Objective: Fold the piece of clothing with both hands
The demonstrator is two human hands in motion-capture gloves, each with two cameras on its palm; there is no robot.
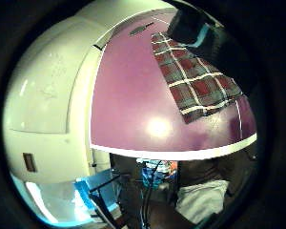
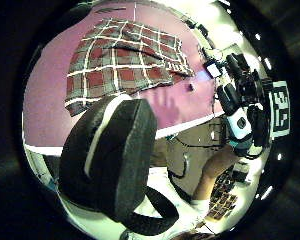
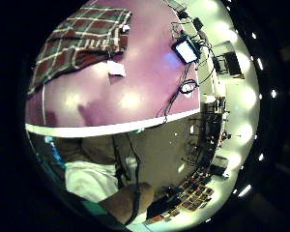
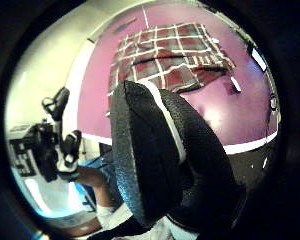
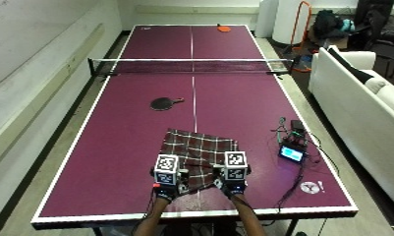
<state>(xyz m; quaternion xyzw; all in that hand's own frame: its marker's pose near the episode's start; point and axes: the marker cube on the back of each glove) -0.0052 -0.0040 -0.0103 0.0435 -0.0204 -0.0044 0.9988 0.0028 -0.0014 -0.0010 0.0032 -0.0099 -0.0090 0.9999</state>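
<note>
A red, grey and white plaid garment [image 5: 198,149] lies partly folded and flat on the purple table tennis table [image 5: 118,147], near its front edge. My left hand [image 5: 165,189] and right hand [image 5: 232,186] hover side by side over the garment's near edge. The palm views show the plaid cloth [image 2: 125,60] [image 4: 165,55] lying apart from both palms, with nothing between the fingers. My left thumb [image 2: 115,155] and right thumb [image 4: 160,160] curve loosely in front of their cameras. The right hand [image 2: 237,107] shows relaxed fingers.
A black paddle [image 5: 164,103] lies beyond the garment, and a red paddle [image 5: 223,28] lies past the net [image 5: 191,65]. A small screen device with cables [image 5: 293,152] sits at the table's right edge. A white sofa [image 5: 360,93] stands to the right.
</note>
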